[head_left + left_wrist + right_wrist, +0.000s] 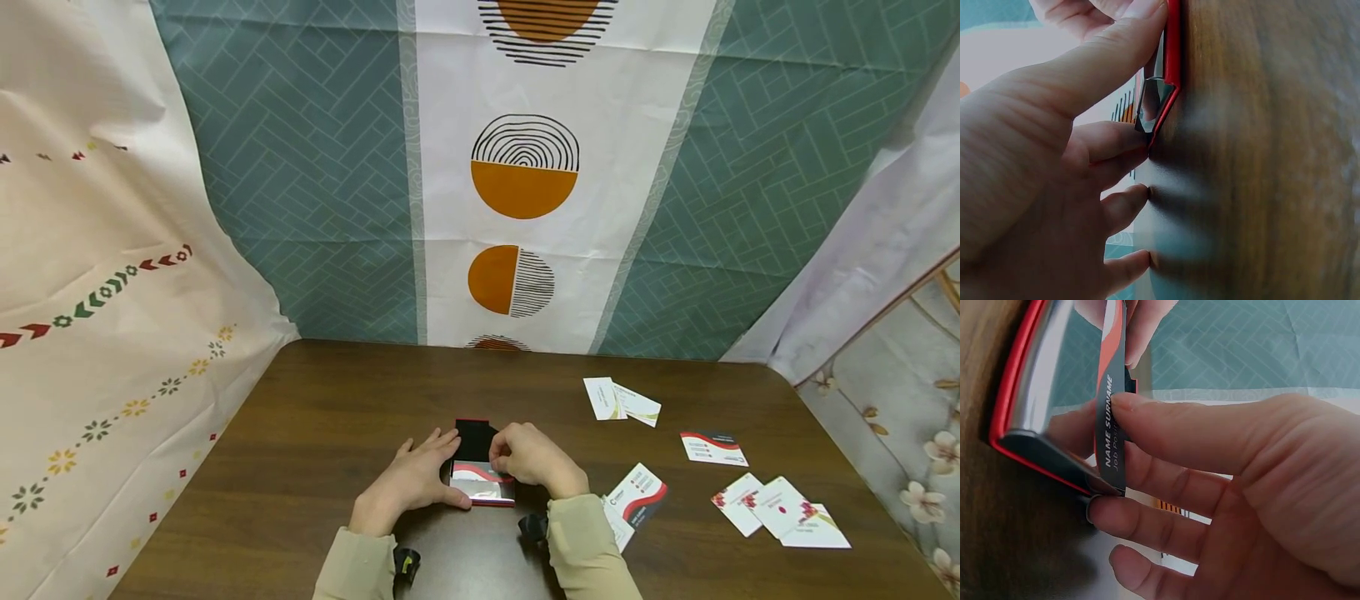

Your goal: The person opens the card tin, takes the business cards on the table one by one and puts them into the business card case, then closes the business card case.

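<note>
A red-edged business card case (483, 503) lies opened on the table in front of me, its black lid (472, 435) folded back. The inside of the case is shiny like a mirror. My left hand (412, 482) holds the left side of the case, thumb on the near part and index finger by the hinge; its other fingers are spread, tips at the tabletop. A business card (1109, 434) with a red wave and "NAME SURNAME" printed on a dark band stands tilted over the case. My right hand (534, 456) pinches this card between thumb and index finger.
On the brown table (337, 392), two white cards (603, 398) lie at the back right. A red-and-black card (714, 448) and several floral cards (780, 507) lie farther right. More cards (636, 496) lie beside my right forearm. Patterned cloth (345, 167) hangs behind.
</note>
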`<state>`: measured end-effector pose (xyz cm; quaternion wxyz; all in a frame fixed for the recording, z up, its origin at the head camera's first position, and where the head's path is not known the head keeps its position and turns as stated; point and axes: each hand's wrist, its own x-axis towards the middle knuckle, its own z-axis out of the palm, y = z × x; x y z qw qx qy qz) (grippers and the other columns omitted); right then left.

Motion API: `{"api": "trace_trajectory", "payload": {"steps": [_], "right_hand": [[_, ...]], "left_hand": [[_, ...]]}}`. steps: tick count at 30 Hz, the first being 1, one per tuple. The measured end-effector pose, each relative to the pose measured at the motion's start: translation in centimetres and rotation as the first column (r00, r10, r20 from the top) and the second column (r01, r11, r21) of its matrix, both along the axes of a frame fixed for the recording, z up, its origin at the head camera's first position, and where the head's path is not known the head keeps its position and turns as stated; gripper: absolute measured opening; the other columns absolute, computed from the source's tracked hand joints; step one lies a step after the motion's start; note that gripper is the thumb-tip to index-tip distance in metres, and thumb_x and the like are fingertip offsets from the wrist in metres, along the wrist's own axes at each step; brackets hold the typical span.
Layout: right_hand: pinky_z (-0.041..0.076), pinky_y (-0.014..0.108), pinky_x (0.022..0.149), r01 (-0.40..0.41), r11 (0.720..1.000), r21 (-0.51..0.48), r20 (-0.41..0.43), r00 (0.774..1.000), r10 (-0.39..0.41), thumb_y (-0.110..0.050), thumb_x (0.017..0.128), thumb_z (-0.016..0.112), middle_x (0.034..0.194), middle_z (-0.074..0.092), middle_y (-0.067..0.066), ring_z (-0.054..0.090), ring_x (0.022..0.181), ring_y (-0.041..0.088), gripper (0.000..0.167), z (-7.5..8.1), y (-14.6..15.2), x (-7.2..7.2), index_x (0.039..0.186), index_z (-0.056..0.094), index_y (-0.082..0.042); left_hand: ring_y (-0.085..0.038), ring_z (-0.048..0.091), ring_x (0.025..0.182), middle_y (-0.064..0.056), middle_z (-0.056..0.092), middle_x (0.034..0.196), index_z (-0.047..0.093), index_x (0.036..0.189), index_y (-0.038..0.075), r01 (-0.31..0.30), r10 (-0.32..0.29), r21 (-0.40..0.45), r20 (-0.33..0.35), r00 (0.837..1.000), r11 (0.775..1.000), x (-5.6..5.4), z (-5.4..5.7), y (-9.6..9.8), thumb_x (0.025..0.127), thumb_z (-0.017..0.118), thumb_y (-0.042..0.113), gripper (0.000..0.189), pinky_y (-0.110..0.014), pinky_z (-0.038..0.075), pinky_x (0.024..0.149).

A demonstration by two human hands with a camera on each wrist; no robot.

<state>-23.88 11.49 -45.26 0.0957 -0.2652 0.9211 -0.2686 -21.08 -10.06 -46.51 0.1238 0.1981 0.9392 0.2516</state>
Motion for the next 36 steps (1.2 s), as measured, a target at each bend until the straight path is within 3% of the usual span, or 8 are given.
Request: {"api": "trace_trajectory", "payload": {"steps": [19,30,36], "right_hand": [[0.043,0.028,0.057,0.062,0.998,0.033,0.048,0.997,-0.064,-0.01,0.078,0.081,0.065,0.055,-0.006,0.049,0.062,0.012,0.022,-0.2,-0.3,0.2,0.069,0.062,-0.016],[0.043,0.029,0.057,0.037,0.999,0.013,0.049,0.998,-0.038,-0.019,0.088,0.072,0.07,0.055,-0.003,0.05,0.063,0.011,0.016,0.4,0.2,0.0,0.099,0.067,-0.009],[0.046,0.033,0.062,0.031,0.999,0.041,-0.004,1.0,-0.031,-0.016,0.091,0.069,0.074,0.057,-0.005,0.052,0.068,0.012,0.011,1.5,1.9,-0.7,0.099,0.067,-0.01]], "left_hand": [[-0.036,0.023,0.144,-0.013,0.037,0.153,0.045,0.145,0.0,-0.008,0.008,0.016,-0.001,1.0,1.0,0.0,0.2,0.2,0.071,0.085,0.047,0.096,-0.065,0.012,0.11],[-0.035,0.022,0.145,-0.011,0.036,0.154,0.044,0.146,0.001,-0.012,0.012,0.004,0.0,1.0,1.0,-0.2,0.1,0.2,0.071,0.084,0.048,0.096,-0.064,0.011,0.111],[-0.034,0.022,0.145,-0.01,0.036,0.154,0.045,0.146,0.002,-0.024,0.024,-0.003,0.008,1.0,1.0,-0.1,0.0,0.2,0.07,0.084,0.049,0.097,-0.063,0.011,0.111]]}}
